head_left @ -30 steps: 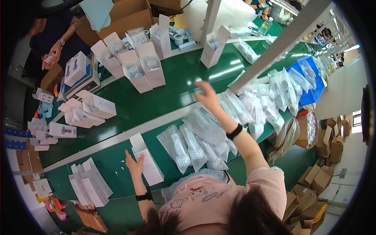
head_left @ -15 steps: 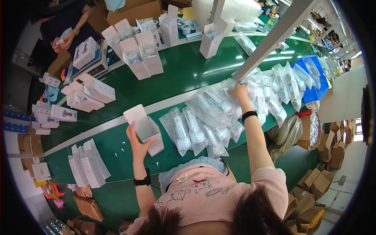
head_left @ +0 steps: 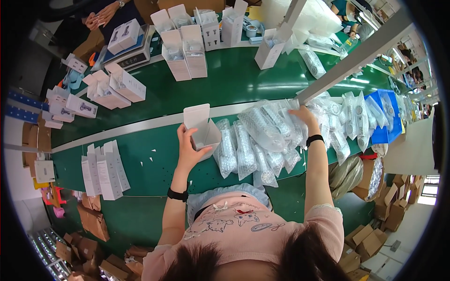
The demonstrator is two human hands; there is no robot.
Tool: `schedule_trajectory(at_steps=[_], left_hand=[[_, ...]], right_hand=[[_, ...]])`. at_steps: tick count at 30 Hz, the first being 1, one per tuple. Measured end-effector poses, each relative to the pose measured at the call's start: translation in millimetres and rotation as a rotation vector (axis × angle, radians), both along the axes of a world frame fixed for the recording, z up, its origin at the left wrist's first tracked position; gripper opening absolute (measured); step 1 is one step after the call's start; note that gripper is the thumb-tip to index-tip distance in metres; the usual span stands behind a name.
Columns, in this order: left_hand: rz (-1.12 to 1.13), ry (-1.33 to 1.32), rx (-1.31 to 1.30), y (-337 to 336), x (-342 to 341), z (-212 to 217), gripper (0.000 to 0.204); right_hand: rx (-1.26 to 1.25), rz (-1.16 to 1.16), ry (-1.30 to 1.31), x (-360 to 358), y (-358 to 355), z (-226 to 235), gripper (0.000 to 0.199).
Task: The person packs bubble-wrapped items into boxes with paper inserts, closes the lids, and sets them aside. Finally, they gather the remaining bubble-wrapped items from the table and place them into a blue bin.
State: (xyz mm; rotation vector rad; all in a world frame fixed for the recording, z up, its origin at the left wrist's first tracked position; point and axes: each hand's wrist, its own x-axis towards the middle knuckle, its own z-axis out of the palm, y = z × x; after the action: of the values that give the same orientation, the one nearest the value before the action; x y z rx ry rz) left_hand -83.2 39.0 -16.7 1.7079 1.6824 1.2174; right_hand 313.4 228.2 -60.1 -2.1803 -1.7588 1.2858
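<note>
My left hand (head_left: 188, 149) is closed round the side of an empty white carton (head_left: 207, 136), its lid flap standing up and its open top showing the bare inside. To the right of it lies a heap of bubble-wrapped packages (head_left: 262, 133) on the green bench, with pale devices dimly visible inside. At the top of that heap, by the foot of the grey post, my right hand (head_left: 305, 115) has its fingers bent onto the edge of a bubble-wrap bag; the fingertips are partly hidden.
Flat folded cartons (head_left: 105, 171) lie at the left of the bench. Filled open cartons (head_left: 185, 54) stand across the green belt (head_left: 225, 89). A slanting grey post (head_left: 351, 58) and a blue bin (head_left: 386, 117) are at the right. Another person's hands (head_left: 101, 16) are at the far left.
The view has shifted, moving the scene. My left hand has brought the carton more upright and closer to the heap. My right hand stays at the same part of the heap.
</note>
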Motion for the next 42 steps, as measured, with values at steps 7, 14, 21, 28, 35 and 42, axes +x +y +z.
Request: schedule_trajectory(at_steps=[7, 14, 21, 28, 35, 42], left_hand=[[0.006, -0.056, -0.041, -2, 3, -7, 0.072], [0.031, -0.115, 0.07, -7, 8, -30, 0.079], [0.191, -0.223, 0.04, -4, 21, -50, 0.076], [0.079, -0.212, 0.206, -22, 24, -58, 0.077], [0.068, -0.231, 0.151, -41, -5, -51, 0.076], [0.15, -0.074, 0.094, -47, -12, -18, 0.064]], right_hand=[[0.355, 0.11, 0.108, 24, -9, 3, 0.078], [1.082, -0.247, 0.836, -77, -93, 144, 0.051], [0.884, -0.385, 1.135, -250, -128, 113, 0.026], [1.126, 0.524, 0.452, -233, -145, 91, 0.041], [1.004, -0.066, -0.403, -21, -74, 27, 0.03], [0.724, 0.329, -0.873, 66, -51, -30, 0.022]])
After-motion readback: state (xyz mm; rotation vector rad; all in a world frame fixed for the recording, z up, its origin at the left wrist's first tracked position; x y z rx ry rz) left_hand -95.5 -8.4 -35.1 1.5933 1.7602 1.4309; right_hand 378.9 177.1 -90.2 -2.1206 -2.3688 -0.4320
